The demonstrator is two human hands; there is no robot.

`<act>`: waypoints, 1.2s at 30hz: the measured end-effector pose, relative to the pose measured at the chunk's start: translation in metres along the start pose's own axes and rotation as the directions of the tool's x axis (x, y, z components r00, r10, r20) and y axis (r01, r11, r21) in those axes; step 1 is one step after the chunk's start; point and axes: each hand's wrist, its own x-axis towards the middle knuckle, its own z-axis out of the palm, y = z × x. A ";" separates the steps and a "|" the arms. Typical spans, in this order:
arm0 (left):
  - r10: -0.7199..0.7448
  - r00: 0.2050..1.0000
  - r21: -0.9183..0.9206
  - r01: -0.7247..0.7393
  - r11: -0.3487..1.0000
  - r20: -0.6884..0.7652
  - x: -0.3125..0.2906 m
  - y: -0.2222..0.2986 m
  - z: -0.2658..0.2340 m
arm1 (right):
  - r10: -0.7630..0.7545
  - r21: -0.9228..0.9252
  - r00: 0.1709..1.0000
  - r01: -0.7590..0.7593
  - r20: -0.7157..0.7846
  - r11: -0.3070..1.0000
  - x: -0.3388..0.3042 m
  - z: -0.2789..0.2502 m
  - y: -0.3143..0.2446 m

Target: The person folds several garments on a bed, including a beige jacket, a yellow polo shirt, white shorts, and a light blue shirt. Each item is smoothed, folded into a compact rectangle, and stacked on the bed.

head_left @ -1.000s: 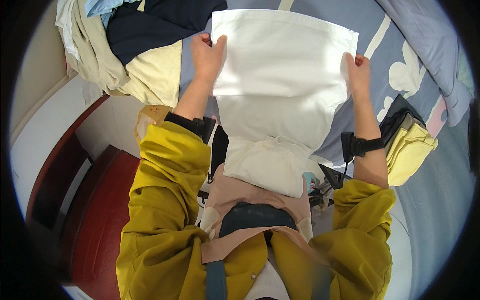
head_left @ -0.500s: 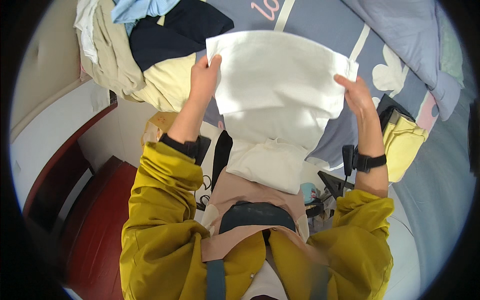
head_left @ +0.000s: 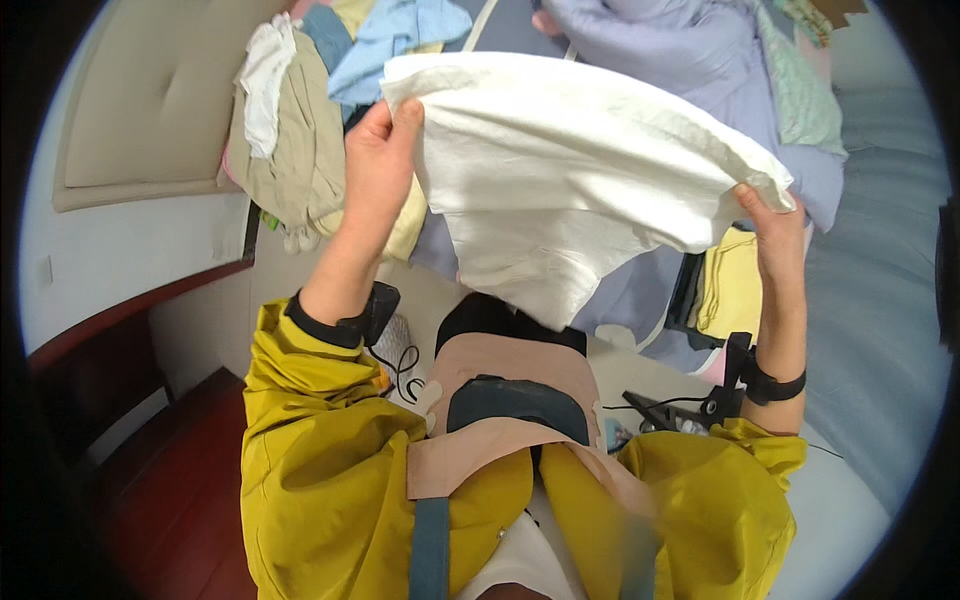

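Observation:
A white T-shirt (head_left: pixel 570 150) hangs stretched between my hands above the bed, its held edge bowed upward and its cloth creased. My left hand (head_left: pixel 382 155) pinches one end of that edge, thumb on top. At the other end, my right hand (head_left: pixel 775 230) grips a bunched corner between thumb and fingers. The lower part of the shirt narrows to a loose point in front of my waist. Parts of the bed behind are hidden by the cloth.
Heaped clothes lie at the far left of the bed: beige trousers (head_left: pixel 295 150), a white piece (head_left: pixel 266 90) and a light blue shirt (head_left: pixel 400 45). A lavender quilt (head_left: pixel 670 60) is bunched at the back. Folded yellow clothing (head_left: pixel 728 285) lies near my right forearm.
Both hands have moved farther apart and the shirt's edge has stretched wider, its right end swinging outward. The lower part has lifted off my lap. The view has shifted too.

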 end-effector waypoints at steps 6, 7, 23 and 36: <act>0.426 0.904 -0.268 -0.406 0.874 0.022 -0.013 0.144 -0.026 | -0.456 0.251 0.875 0.483 -0.161 0.839 -0.055 -0.058 -0.123; 0.339 0.938 -0.198 -0.321 0.926 0.068 -0.016 0.161 -0.030 | -0.405 0.062 0.906 0.414 -0.119 0.908 -0.064 -0.061 -0.139; 0.597 0.800 -0.269 -0.562 0.782 0.062 -0.087 0.305 -0.075 | -0.649 0.222 0.735 0.678 -0.198 0.700 -0.168 -0.131 -0.239; 0.617 0.772 -0.289 -0.563 0.774 0.150 -0.095 0.256 -0.090 | -0.519 0.457 0.854 0.463 -0.003 0.759 -0.176 -0.106 -0.206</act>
